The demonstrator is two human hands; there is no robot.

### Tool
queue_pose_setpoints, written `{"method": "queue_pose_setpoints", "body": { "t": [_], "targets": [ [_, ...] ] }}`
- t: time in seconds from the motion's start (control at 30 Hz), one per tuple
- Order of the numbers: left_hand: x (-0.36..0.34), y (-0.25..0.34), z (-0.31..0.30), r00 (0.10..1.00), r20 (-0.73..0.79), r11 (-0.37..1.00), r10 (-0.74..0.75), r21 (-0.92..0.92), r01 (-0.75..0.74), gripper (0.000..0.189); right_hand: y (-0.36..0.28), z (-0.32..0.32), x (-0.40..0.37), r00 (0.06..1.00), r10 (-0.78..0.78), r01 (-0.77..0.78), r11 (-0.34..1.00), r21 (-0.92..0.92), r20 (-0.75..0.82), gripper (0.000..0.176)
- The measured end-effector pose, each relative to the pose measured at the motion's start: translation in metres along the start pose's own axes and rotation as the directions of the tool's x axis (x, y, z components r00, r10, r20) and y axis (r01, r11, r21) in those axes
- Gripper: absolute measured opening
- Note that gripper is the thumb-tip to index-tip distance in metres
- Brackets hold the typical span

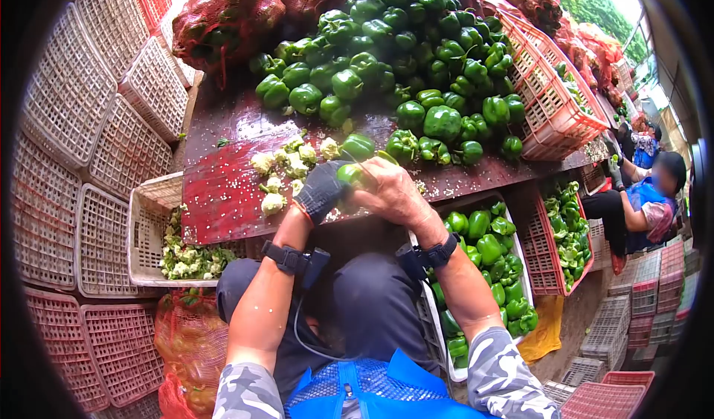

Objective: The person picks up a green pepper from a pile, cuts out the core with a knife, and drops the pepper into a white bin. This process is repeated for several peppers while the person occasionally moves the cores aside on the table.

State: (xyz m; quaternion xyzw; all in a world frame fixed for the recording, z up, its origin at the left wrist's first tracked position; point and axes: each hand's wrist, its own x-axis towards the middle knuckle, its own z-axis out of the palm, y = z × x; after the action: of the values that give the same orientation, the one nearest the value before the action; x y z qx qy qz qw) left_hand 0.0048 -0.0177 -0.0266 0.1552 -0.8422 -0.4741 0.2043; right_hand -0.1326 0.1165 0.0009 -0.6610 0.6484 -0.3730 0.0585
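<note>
My left hand, in a dark glove, grips a green bell pepper at the near edge of the dark red table. My bare right hand is closed over the same pepper from the right; whether it holds a tool I cannot tell. Several cut pepper cores lie on the table just left of my hands. A big heap of green peppers covers the far part of the table.
A white crate of pepper cores stands at my left knee. White crate of peppers at my right, a red one beyond. Red crate right of the heap. Stacked empty crates left. Net sacks behind. A seated person at right.
</note>
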Motion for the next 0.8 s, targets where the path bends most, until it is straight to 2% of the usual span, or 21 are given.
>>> {"method": "queue_pose_setpoints", "body": {
  "t": [0.03,0.1,0.13,0.17,0.23,0.3,0.37,0.4,0.47,0.5,0.57,0.6,0.73,0.8],
  "targets": [
    [0.001,-0.002,0.001,1.0,-0.001,1.0,-0.001,0.001,0.001,0.023,0.003,0.001,0.0,1.0,-0.013,0.014,0.999,-0.043,0.02,0.038],
    [0.005,-0.008,0.002,0.997,0.077,0.933,0.008,0.359,-0.035,0.022,0.003,0.001,0.003,0.999,-0.03,0.034,0.996,-0.086,0.043,0.035],
    [0.006,-0.01,0.002,0.991,0.11,0.854,0.075,0.505,-0.121,0.019,0.002,0.001,0.004,0.999,-0.024,0.026,0.996,-0.08,0.034,0.033],
    [0.006,-0.01,0.001,0.991,0.106,0.853,0.076,0.508,-0.119,0.019,0.0,0.001,0.006,0.999,-0.018,0.02,0.997,-0.073,0.026,0.032],
    [0.005,-0.011,0.002,0.983,0.001,0.809,0.181,0.568,-0.149,0.017,0.002,0.005,0.007,0.999,-0.038,0.037,0.995,-0.088,-0.008,0.033],
    [0.004,-0.014,0.003,0.983,-0.033,0.816,0.18,0.564,-0.13,0.018,0.002,0.007,0.009,0.998,-0.052,0.047,0.993,-0.106,-0.046,0.033],
    [0.005,-0.019,0.004,0.926,-0.154,0.812,0.346,0.543,-0.213,0.021,0.001,0.007,0.009,0.996,-0.062,0.057,0.996,-0.063,-0.068,0.033],
    [0.004,-0.02,0.004,0.925,-0.153,0.811,0.347,0.544,-0.214,0.021,0.0,0.007,0.009,0.996,-0.062,0.058,0.996,-0.063,-0.07,0.033],
    [0.001,-0.02,0.003,0.957,-0.135,0.825,0.258,0.546,-0.145,0.026,-0.001,0.007,0.009,0.994,-0.058,0.052,0.997,-0.063,-0.097,0.034],
    [0.0,-0.018,0.003,0.956,-0.138,0.824,0.259,0.548,-0.144,0.026,-0.002,0.009,0.009,0.993,-0.061,0.055,0.997,-0.062,-0.097,0.034],
    [-0.003,-0.016,0.005,0.991,-0.071,0.723,0.116,0.69,-0.035,0.014,-0.005,0.013,0.007,0.978,-0.059,0.051,0.998,-0.045,-0.198,0.037],
    [-0.004,-0.017,0.005,0.994,-0.036,0.672,0.108,0.739,-0.047,0.012,-0.005,0.015,0.007,0.978,-0.062,0.054,0.998,-0.045,-0.199,0.037],
    [-0.002,-0.02,0.007,0.998,-0.033,0.623,0.057,0.782,-0.01,0.015,-0.008,0.019,0.009,0.958,-0.098,0.087,0.995,-0.051,-0.268,0.04],
    [0.002,-0.024,0.012,0.995,-0.096,0.59,0.014,0.804,0.07,0.018,-0.012,0.02,0.012,0.95,-0.113,0.101,0.993,-0.056,-0.292,0.041]
  ]
}}
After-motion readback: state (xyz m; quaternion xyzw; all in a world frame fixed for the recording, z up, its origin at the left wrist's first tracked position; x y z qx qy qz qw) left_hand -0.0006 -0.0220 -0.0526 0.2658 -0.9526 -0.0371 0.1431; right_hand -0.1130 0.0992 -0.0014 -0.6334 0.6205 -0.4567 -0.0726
